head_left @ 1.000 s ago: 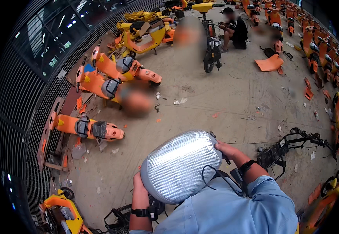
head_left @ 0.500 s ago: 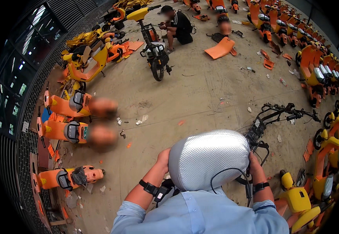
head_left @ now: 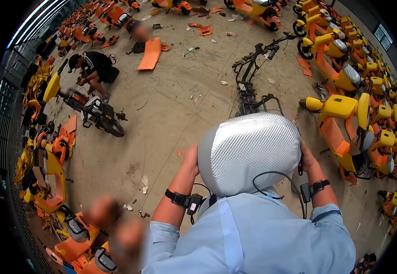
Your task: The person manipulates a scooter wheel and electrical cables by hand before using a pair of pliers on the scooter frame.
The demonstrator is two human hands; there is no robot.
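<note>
Against the front of my blue shirt is a bulky, rounded scooter seat [head_left: 255, 150] with a silver quilted top and a grey side. My left hand [head_left: 191, 160] is closed on its left side, and my right hand [head_left: 306, 156] on its right side. The fingers of both hands are partly hidden behind it. A thin black cable [head_left: 271, 172] loops over its near right part. Just beyond the seat stands a stripped black scooter frame [head_left: 246, 91] with handlebars; the seat hides its near end.
At the left, a crouching person in black [head_left: 95, 68] is beside a partly stripped scooter [head_left: 100, 114]. Orange and yellow scooters [head_left: 340, 107] stand at the right. An orange panel [head_left: 150, 55] and small scraps lie on the concrete floor [head_left: 175, 100].
My view has swung to the right, so the black frame now lies straight beyond the seat and the crouching person is farther left. Both hands still hold the seat.
</note>
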